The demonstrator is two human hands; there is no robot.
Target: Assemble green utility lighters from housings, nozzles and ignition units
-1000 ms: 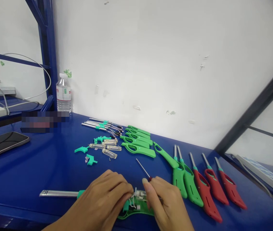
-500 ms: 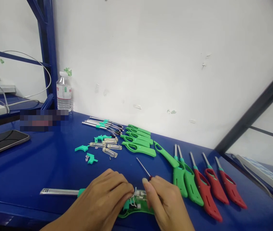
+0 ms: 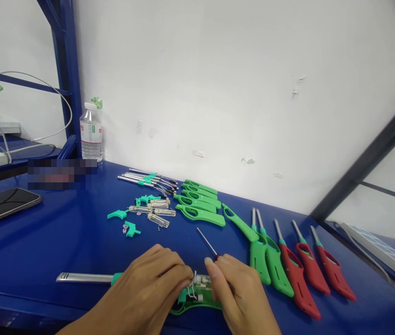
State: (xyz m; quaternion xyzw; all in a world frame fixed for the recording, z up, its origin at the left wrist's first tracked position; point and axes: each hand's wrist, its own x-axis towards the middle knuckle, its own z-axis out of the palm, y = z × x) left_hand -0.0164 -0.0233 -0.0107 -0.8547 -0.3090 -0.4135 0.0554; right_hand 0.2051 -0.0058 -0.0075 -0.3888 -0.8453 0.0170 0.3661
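Note:
An opened green lighter body (image 3: 200, 304) lies at the table's front edge, its metal tube (image 3: 86, 278) pointing left. Inside it show a clear tank piece (image 3: 202, 281), white wires and a teal part. My left hand (image 3: 148, 284) is closed over the tube end of the body, fingertips at the wires. My right hand (image 3: 241, 291) is closed around a screwdriver with a red handle; its thin shaft (image 3: 206, 242) points up and left. The thumb of that hand rests beside the clear tank.
Behind lie metal tubes with wires (image 3: 145, 179), clear tanks (image 3: 158, 220), teal triggers (image 3: 132, 229) and green shells (image 3: 200, 215). Assembled green (image 3: 260, 260) and red lighters (image 3: 300, 281) lie right. A phone (image 3: 5, 204) and bottle (image 3: 91, 132) are left.
The view has shifted very slightly. Both hands keep nearly the same pose on the lighter body, and the screwdriver has hardly moved.

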